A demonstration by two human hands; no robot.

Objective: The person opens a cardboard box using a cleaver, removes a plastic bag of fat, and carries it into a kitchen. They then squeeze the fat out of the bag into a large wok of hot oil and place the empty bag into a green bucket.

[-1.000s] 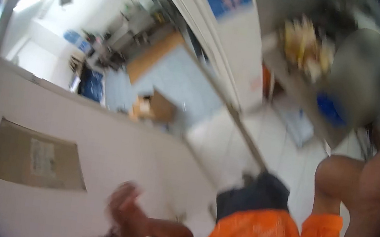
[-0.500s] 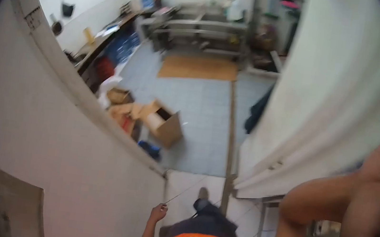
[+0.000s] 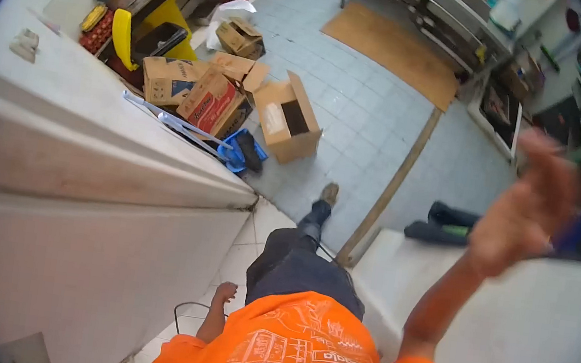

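Observation:
My right hand (image 3: 520, 219) is raised at the right, in front of the wall opening, its fingers apart and partly smeared by motion. I see nothing held in it. My left hand (image 3: 225, 292) hangs low beside my hip, with loosely bent fingers and nothing visible in them. Behind that wrist loops a thin dark cable (image 3: 178, 308). Ahead of my foot, an open cardboard box (image 3: 291, 119) stands on the tiled floor. A blue dustpan (image 3: 235, 152) with a pale handle leans by the wall end.
More cartons (image 3: 216, 102) are stacked at the left, near a yellow bin (image 3: 168, 22). A brown mat (image 3: 395, 52) lies before a metal sink stand (image 3: 444, 14). A wooden strip (image 3: 396, 184) crosses the floor. White walls (image 3: 76, 249) flank the doorway.
I have stepped forward into the doorway, and the boxes are nearer. My right arm has swung from the far right edge to a raised position ahead. My left hand has dropped back beside me.

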